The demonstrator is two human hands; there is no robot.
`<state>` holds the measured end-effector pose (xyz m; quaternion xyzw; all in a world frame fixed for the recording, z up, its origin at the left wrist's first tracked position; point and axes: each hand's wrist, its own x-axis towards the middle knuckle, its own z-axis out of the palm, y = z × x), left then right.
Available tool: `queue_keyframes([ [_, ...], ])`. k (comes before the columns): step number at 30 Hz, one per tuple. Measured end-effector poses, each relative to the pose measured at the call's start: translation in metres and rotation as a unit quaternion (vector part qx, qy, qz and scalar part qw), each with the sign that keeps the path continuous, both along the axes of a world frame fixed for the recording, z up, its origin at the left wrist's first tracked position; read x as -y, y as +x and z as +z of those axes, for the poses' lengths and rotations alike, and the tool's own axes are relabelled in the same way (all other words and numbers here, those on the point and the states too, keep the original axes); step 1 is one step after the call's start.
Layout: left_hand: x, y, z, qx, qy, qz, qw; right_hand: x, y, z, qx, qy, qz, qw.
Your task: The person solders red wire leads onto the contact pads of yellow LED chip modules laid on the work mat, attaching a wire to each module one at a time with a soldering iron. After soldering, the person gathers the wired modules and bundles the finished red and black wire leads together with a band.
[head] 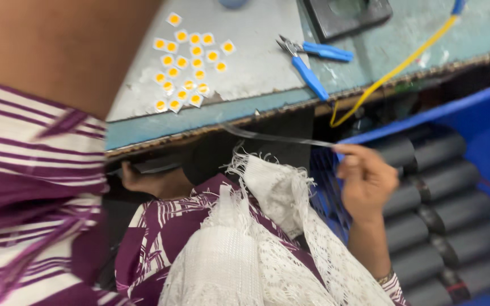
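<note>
Below the bench edge, at about four o'clock in our view, our right hand [365,180] pinches one end of a thin clear strip [273,137] between thumb and fingertips, the other fingers curled in. The strip runs out toward nine o'clock, nearly level, and its far end lies close under the lip of the workbench [267,68], above the white lace cloth [267,238] on our lap.

To handle this well, we judge the pinch should stay light and close to the strip's end, keeping it taut and flat so it does not twist, and well apart from the frayed fringe of the cloth, which could snag it.

Our right wrist is bent up, forearm rising from six o'clock, a bangle at the wrist. The hand hovers just beside the rim of the blue crate [483,113], which holds rows of dark cylindrical tubes [438,215]. Our left hand [143,180] sits in shadow under the bench at about eight o'clock; we cannot tell whether it grips anything.

On the bench at twelve o'clock lie small square chips with yellow centres [185,62], blue-handled cutters [307,56], and a yellow cable [392,71].
</note>
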<state>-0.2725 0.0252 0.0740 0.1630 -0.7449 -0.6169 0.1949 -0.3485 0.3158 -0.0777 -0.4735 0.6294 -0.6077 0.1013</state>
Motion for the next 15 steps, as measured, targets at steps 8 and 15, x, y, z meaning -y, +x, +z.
queue_keyframes([
  [8,0.042,-0.037,0.042,0.028,-0.038,-0.028,0.999,-0.008,-0.064,-0.013,0.118,-0.080,-0.133,0.981],
  [15,0.012,-0.011,-0.021,0.010,-0.368,0.133,0.920,-0.033,-0.089,-0.043,-0.214,0.482,-0.015,0.850],
])
